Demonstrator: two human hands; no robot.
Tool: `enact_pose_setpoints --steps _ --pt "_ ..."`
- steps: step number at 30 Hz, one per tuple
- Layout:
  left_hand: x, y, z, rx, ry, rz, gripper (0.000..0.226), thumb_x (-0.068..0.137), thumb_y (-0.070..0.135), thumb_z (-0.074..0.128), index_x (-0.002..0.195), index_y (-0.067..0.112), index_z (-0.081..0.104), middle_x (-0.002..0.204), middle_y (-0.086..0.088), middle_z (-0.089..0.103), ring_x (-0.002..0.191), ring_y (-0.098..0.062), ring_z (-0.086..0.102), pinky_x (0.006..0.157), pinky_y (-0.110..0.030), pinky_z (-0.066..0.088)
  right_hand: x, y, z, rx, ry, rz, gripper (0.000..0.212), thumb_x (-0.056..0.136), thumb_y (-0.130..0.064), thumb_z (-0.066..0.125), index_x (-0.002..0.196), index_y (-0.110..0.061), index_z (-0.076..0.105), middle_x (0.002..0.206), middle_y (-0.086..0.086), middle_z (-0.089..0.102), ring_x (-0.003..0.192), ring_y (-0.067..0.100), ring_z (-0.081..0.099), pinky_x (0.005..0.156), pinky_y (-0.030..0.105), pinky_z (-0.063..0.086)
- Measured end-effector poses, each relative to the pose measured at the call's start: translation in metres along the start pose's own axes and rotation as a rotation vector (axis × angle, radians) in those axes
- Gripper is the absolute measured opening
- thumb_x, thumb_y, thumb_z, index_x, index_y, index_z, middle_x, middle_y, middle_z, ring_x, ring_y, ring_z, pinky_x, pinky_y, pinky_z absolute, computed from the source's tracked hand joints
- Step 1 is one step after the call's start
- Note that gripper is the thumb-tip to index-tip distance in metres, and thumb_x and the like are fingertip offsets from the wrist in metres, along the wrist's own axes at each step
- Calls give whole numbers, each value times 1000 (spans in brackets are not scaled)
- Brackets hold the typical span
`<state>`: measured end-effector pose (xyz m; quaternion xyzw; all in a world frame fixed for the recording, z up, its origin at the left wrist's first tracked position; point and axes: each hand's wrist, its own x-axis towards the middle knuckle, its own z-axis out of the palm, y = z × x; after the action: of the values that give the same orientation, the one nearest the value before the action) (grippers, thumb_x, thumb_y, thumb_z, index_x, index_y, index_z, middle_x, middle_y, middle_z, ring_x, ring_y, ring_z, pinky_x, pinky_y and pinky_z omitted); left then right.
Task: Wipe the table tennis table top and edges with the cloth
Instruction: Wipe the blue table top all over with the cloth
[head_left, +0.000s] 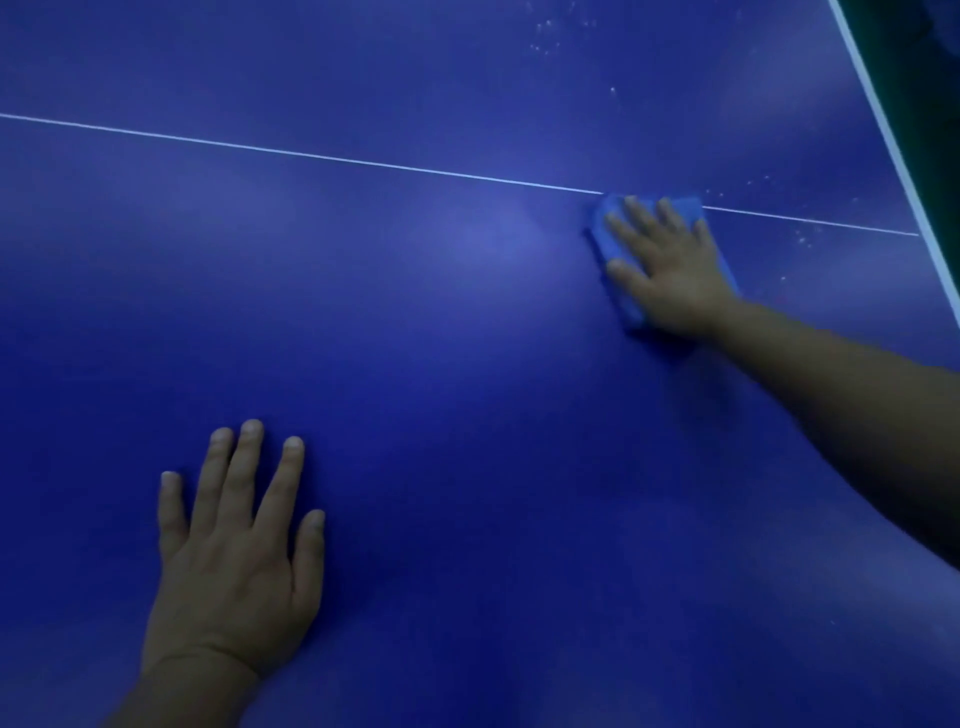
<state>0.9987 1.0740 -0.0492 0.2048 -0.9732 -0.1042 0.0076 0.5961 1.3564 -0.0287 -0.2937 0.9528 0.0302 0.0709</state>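
Table tennis table top (441, 338), a deep blue, smooth, matt surface, is seen from the head view to fill nearly the whole field. A folded blue cloth (613, 249) is pressed flat against it under the right hand (670, 270), whose fingers are laid out straight and slightly spread over the fabric; nothing is curled round or pinched, the cloth being held down by palm and fingers alone. The cloth's edges are shown past the fingertips, at the thumb side and beside the little finger. A thin white line (363, 162) painted across the blue surface is met by the cloth's far edge just beyond the fingertips, and is seen to continue on the little-finger side of the hand toward the white-banded edge of the table (883, 124). Small pale specks (545, 36) are scattered on the surface beyond the fingertips and near that edge, apart from the cloth. The right forearm is stretched out across the table toward the cloth. The left hand (234, 561) is laid palm-down on bare blue surface, well apart from the cloth on its thumb side and nearer the person, with fingers straight and spread and nothing held.
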Motion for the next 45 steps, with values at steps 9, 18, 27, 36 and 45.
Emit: enact_pose_setpoints --steps 9,18,27,36,45 --pt "-1 2 0 9 -11 -12 66 96 45 30 152 12 39 163 -16 27 153 -32 15 121 -61 8 -123 -6 25 93 8 38 72 93 -66 21 159 -36 20 168 -8 13 155 29 9 118 64 9" --pt "-1 4 -1 -15 -2 -4 67 96 46 30 152 11 40 162 -17 27 153 -32 15 121 -60 6 -39 17 9 106 11 256 71 94 -67 20 160 -39 15 169 -11 7 156 25 2 120 64 3" --pt "-1 6 -3 -18 -29 -16 68 97 47 27 154 13 37 164 -16 23 154 -30 11 122 -59 3 -164 -22 31 80 20 -58 69 96 -66 24 158 -35 25 168 -6 16 155 30 10 117 68 11" --pt "-4 6 -4 -74 1 -10 65 99 44 24 157 14 33 167 -11 20 156 -26 9 123 -58 4 -41 -46 12 34 24 -147 76 90 -69 18 158 -35 26 168 -7 16 155 30 11 117 67 10" --pt "-5 7 -1 -100 11 -11 66 99 44 24 156 14 34 166 -12 20 155 -26 9 124 -57 2 -148 -140 27 -102 30 -1265 57 99 -58 41 151 -35 44 162 1 34 152 41 17 113 74 10"
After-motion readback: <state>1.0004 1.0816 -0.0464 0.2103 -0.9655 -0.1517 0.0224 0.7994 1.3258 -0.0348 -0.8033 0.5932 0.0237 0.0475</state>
